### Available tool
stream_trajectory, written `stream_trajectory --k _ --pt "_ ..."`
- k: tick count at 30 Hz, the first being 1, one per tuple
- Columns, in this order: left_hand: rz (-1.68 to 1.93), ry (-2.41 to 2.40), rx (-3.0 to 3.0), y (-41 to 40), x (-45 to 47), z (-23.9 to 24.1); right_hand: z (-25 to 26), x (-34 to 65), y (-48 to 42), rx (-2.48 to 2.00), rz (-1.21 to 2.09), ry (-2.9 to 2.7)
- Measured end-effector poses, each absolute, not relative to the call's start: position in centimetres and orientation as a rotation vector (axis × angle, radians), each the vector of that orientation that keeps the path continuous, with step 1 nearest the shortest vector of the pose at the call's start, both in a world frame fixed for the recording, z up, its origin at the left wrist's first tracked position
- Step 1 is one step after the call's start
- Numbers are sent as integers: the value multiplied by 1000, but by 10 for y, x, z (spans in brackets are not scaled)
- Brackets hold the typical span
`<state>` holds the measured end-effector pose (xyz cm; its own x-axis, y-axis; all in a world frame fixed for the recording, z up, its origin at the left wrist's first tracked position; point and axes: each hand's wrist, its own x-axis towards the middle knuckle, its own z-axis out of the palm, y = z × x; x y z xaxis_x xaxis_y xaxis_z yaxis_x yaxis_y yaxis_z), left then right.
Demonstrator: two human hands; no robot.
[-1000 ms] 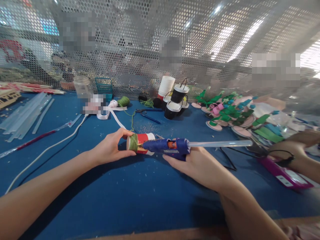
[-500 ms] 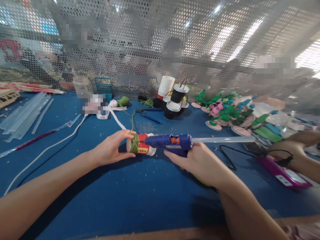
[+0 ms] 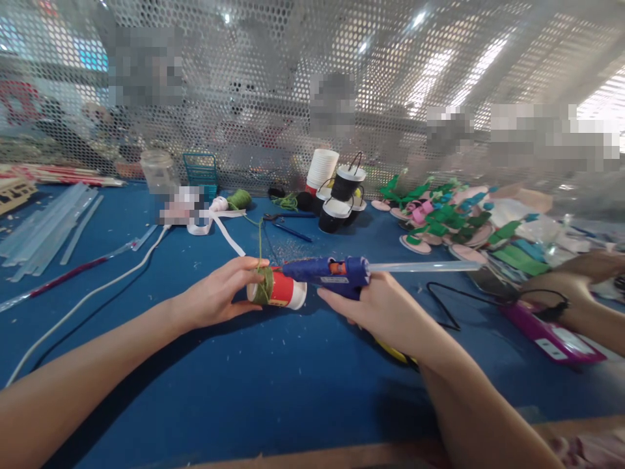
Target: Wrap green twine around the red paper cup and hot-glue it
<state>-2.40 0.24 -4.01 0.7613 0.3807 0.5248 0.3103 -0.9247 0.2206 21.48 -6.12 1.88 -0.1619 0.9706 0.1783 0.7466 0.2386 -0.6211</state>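
My left hand [image 3: 222, 291] pinches one end of a small red and white paper cup [image 3: 284, 290] that lies on its side just over the blue table. Green yarn [image 3: 264, 284] is wound round that end, and its strand runs back toward a green yarn ball [image 3: 239, 198]. My right hand [image 3: 378, 303] is wrapped round the handle of a blue glue gun [image 3: 327, 269], which points left. Its nozzle is at the cup's upper side by the yarn; whether it touches, I cannot tell. A clear glue stick [image 3: 424, 266] sticks out of the gun's back.
Black cups with white rims [image 3: 336, 215] stand at the back, near stacked white cups [image 3: 322, 168]. Green and pink craft pieces [image 3: 442, 221] lie right, by a purple power strip [image 3: 551, 332] and another person's hand [image 3: 571, 280]. Glue sticks [image 3: 53, 225] and a white cable [image 3: 97, 291] are left.
The cup has turned in my left hand, showing more red and its white rim. The glue gun has shifted slightly up and left.
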Motion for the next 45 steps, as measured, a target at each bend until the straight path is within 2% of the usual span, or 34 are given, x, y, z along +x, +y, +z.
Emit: stream_trajectory --k 8,13,19,25,30,33,37,40,42,45 --pt "980 647 2770 7 -26 -45 19 217 -48 -1629 855 -1645" --pt "957 713 2757 10 -27 -46 17 225 -21 -1512 745 -1456" --pt "930 736 2759 11 -26 -47 -1 230 17 -1772 746 -1497" --pt "886 756 2767 9 -25 -48 -28 230 42 -2021 607 -1599" --pt "868 697 2801 7 -24 -46 -21 218 36 -2192 339 -1666" --pt "891 662 2804 6 -23 -45 -7 203 24 -2118 258 -1775" --pt "915 618 2829 4 -23 -45 11 178 13 -1820 504 -2067" --pt "917 595 2851 2 -22 -45 13 163 15 -1539 975 -2180" --pt "907 571 2867 1 -22 -44 9 158 17 -1371 1204 -2103" --pt "883 567 2874 1 -22 -45 3 156 18 -1261 1298 -1832"
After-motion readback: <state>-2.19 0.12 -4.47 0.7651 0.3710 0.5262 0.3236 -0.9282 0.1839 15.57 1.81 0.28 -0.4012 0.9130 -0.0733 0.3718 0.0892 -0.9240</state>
